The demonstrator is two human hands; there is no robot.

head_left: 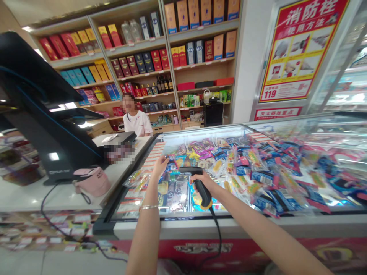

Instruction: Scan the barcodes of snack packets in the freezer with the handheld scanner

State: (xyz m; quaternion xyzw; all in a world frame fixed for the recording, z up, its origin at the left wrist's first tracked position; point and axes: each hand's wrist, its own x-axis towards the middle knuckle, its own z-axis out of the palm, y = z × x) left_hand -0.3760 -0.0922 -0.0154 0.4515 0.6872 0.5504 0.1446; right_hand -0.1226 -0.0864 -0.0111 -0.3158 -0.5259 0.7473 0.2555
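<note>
While left hand point(159, 166) splays, right point(200, 180) grips barcode scanner point(204, 194).

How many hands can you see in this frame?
2: the left hand over the freezer, and the right hand gripping a barcode scanner. The hands of the person behind the counter are hidden.

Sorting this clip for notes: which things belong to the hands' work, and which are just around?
In use: left hand, right hand, corded barcode scanner, packets in the glass-topped case.

Just around: pink cap, black checkout terminal, boxes on the wall shelves.
</note>
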